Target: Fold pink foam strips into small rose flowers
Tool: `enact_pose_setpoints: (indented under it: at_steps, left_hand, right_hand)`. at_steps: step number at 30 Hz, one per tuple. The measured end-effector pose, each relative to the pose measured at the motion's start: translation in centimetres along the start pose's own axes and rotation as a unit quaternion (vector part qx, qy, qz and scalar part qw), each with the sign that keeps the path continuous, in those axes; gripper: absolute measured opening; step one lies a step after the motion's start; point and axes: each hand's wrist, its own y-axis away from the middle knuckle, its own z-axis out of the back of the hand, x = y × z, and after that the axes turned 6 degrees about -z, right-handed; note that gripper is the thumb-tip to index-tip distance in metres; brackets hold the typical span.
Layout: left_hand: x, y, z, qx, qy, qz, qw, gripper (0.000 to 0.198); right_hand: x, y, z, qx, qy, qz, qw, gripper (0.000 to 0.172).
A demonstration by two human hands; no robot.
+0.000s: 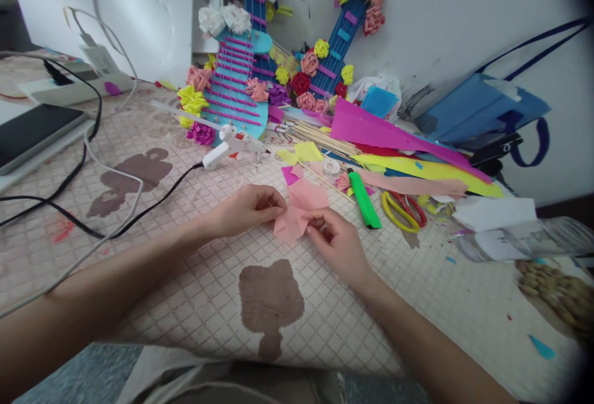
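A petal-shaped piece of pink crepe paper (291,226) is held between my two hands, just above the patterned tablecloth (204,292). My left hand (254,211) pinches its left edge between thumb and fingers. The right edge is gripped by my right hand (335,238), fingers curled. Right behind it lies more pink paper (309,193), beside a small magenta scrap (291,175). A green box cutter (364,201) rests to the right of my right hand. Beyond my left hand is a white hot glue gun (232,145).
Yellow-handled scissors (400,212) lie right of the cutter. Wooden skewers (320,138) and coloured paper strips (399,138) are piled behind. Paper-flower-decorated craft instruments (239,82) lean at the back. A black cable (153,197) crosses on the left, near a phone (41,135). A clear jar (542,237) lies right.
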Motion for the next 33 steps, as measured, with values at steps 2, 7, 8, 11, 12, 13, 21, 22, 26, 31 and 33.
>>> enact_pose_setpoints:
  at_steps: [2, 7, 8, 11, 12, 13, 21, 22, 26, 31, 33]
  left_hand:
    - [0.0, 0.0, 0.0, -0.004, -0.017, 0.001, 1.0, 0.016]
    - [-0.4, 0.4, 0.2, -0.076, -0.185, -0.066, 0.978, 0.015]
    - [-0.5, 0.6, 0.3, -0.07, -0.219, -0.096, 0.968, 0.015]
    - [-0.7, 1.1, 0.1, -0.005, -0.271, -0.15, 0.951, 0.013]
    - [-0.6, 1.3, 0.0, 0.012, -0.28, -0.153, 0.948, 0.012]
    - [-0.6, 1.4, -0.2, 0.024, -0.289, -0.156, 0.944, 0.011]
    - [0.5, 1.4, -1.3, 0.011, -0.328, -0.176, 0.928, 0.005]
    - [0.5, 1.4, -1.3, 0.008, -0.329, -0.178, 0.927, 0.007]
    - [0.5, 1.4, -1.3, 0.0, -0.323, -0.177, 0.93, 0.012]
    - [0.5, 1.5, -1.3, -0.029, -0.297, -0.144, 0.944, 0.005]
    - [0.5, 1.5, -1.3, -0.034, -0.288, -0.128, 0.948, 0.004]
  right_hand:
    - [0.0, 0.0, -0.1, -0.007, 0.04, 0.033, 0.999, 0.023]
    - [-0.2, 0.1, -0.1, -0.009, 0.128, 0.078, 0.989, 0.015]
    - [-0.2, 0.2, -0.1, -0.008, 0.139, 0.078, 0.987, 0.014]
    - [-0.2, 0.3, 0.0, -0.002, 0.158, 0.076, 0.984, 0.014]
    - [-0.2, 0.4, 0.0, 0.002, 0.16, 0.075, 0.984, 0.014]
    - [-0.3, 0.4, 0.0, 0.006, 0.16, 0.073, 0.984, 0.013]
    - [-0.4, 0.3, 0.5, 0.029, 0.147, 0.073, 0.986, 0.014]
    - [-0.3, 0.4, 0.5, 0.031, 0.142, 0.072, 0.987, 0.014]
    - [-0.2, 0.5, 0.6, 0.032, 0.128, 0.063, 0.989, 0.013]
    - [-0.3, 0.5, 0.7, 0.047, 0.147, 0.06, 0.986, 0.008]
    - [-0.3, 0.5, 0.6, 0.047, 0.146, 0.057, 0.987, 0.008]
